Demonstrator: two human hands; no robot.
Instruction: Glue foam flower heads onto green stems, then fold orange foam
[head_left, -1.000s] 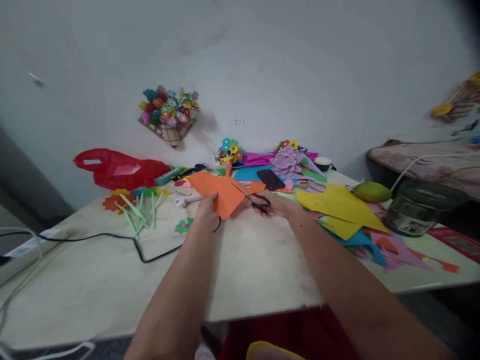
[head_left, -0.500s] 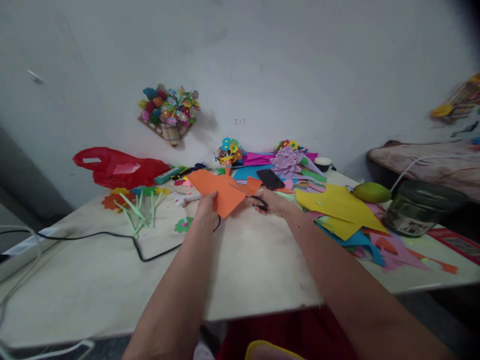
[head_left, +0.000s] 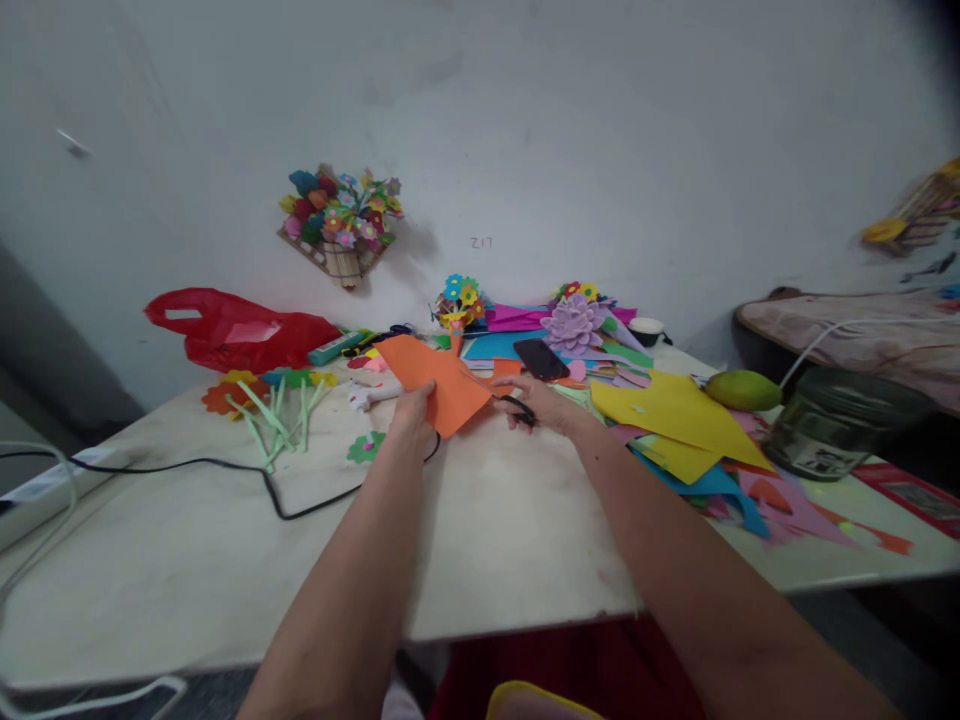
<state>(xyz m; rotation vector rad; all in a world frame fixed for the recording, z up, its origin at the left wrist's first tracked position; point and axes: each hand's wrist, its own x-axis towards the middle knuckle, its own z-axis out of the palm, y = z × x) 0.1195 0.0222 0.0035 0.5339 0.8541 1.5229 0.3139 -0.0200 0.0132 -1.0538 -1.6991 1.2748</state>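
Note:
My left hand [head_left: 415, 408] pinches the lower left edge of an orange craft sheet [head_left: 448, 385], which is held up at a slant over the table. At the sheet's right edge, my right hand [head_left: 541, 405] is closed around black-handled scissors [head_left: 519, 410], with the blades reaching along the orange sheet. A small orange piece [head_left: 505, 370] shows just behind the blades; whether it is still joined to the sheet I cannot tell. To the left of my left hand lie a white tool [head_left: 369, 394] and a green paper flower [head_left: 366, 447] with a pink centre.
Light green strips [head_left: 279, 420] and a red plastic bag [head_left: 240, 330] lie at left. A black cable [head_left: 281, 505] crosses the table. Yellow sheets [head_left: 675, 420], a phone [head_left: 541, 358], a green mango-like fruit [head_left: 742, 390] and a jar [head_left: 844, 425] are at right.
The scissors and my right hand have shifted slightly against the orange sheet. The small orange piece behind the blades shows less than before. My left hand keeps its hold.

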